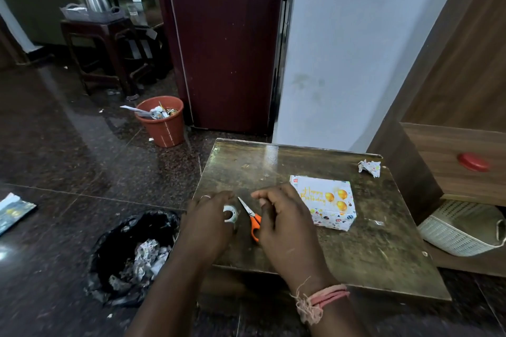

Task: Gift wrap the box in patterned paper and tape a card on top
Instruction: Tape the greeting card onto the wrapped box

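Patterned-paper box (pixel 328 206) with card (pixel 321 194) on top, right of both hands. Left hand (pixel 209 223) grips tape roll (pixel 229 213); right hand (pixel 284 224) pinching, presumably tape end. Pull short strip; scissors (pixel 252 216) between.

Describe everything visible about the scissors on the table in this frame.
The scissors are small, with orange plastic-looking handles and short silver blades that look closed. They lie flat on the worn wooden table, tips pointing away and left, handles toward the person. They sit between the two hands; the right hand covers part of the handles.
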Available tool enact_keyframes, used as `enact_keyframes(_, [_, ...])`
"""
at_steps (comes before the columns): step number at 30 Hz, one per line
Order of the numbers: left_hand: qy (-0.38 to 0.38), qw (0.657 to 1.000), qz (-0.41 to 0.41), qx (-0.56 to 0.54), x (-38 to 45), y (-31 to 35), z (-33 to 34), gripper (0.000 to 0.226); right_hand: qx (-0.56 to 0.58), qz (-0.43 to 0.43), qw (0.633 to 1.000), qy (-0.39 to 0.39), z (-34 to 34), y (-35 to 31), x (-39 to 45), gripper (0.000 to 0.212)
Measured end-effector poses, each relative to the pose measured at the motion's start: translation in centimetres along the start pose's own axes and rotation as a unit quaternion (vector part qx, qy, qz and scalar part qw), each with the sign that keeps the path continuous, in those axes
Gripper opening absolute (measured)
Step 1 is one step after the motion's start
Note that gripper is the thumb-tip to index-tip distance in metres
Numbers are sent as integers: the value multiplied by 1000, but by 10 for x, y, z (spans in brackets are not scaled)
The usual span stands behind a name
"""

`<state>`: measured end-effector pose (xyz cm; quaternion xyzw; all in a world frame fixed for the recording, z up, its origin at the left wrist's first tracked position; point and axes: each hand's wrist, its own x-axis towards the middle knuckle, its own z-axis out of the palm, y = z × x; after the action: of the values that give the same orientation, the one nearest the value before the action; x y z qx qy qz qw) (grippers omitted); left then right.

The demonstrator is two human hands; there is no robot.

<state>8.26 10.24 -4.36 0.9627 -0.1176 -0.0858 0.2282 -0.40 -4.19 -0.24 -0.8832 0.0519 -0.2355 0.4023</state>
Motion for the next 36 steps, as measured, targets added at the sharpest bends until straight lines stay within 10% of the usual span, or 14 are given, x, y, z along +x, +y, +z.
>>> enact_keyframes(13, [-81, 899, 65, -426, -14, 13, -38, 63, 137, 220, 966, 7, 32, 3, 9, 13])
enact_keyframes(21, [-87, 888, 64, -447, -11, 15, -36, 57, 293, 274, 916, 14, 26, 7, 16, 16])
enact_keyframes(30, [-84, 915, 69, -389, -12, 22, -34, 18, 190, 171, 967, 18, 7, 11, 16, 14])
enact_keyframes(36, [-115, 916, 70, -378, -14, 24, -34, 42, 155, 141, 978, 1, -5, 17, 15, 18])
